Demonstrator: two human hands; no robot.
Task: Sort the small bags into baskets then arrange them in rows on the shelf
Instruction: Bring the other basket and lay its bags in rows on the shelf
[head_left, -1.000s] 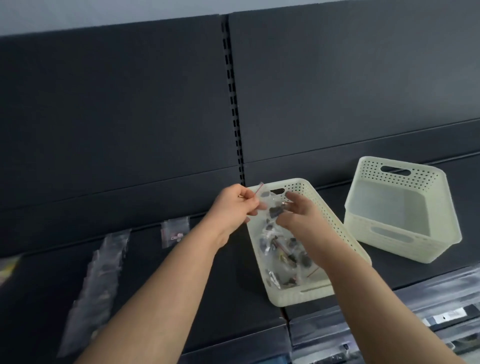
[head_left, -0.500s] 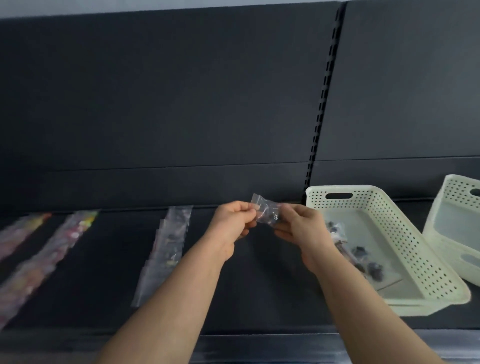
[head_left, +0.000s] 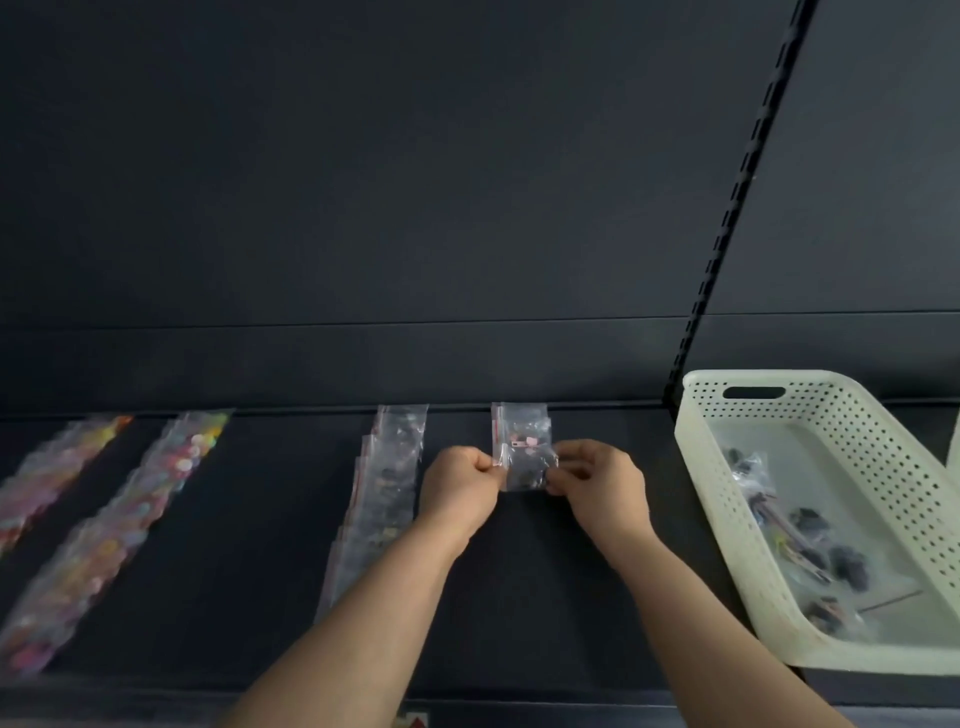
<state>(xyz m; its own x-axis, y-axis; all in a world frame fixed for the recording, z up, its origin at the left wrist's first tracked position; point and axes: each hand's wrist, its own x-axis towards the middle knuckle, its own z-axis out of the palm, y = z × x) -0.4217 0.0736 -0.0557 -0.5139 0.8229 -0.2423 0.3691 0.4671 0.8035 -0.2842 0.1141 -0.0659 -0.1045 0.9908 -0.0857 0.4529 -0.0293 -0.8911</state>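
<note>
A small clear bag (head_left: 525, 467) with dark bits inside is stretched between my hands, low over the dark shelf (head_left: 571, 597). My left hand (head_left: 460, 486) pinches its left edge and my right hand (head_left: 597, 480) pinches its right edge. Just behind it, another small bag (head_left: 522, 423) lies flat against the shelf's back, overlapped by the held one. To the right stands a cream perforated basket (head_left: 810, 415) with several small bags (head_left: 800, 540) of dark items in it.
A row of clear bags (head_left: 379, 493) runs front to back just left of my left hand. Two rows of bags with colourful contents (head_left: 130, 519) (head_left: 57, 467) lie further left. A slotted upright (head_left: 727, 218) divides the back panel.
The view has swung left and the second basket has left it. Both hands carried the bag from above the basket to the shelf, lowering it in front of the bag lying at the back.
</note>
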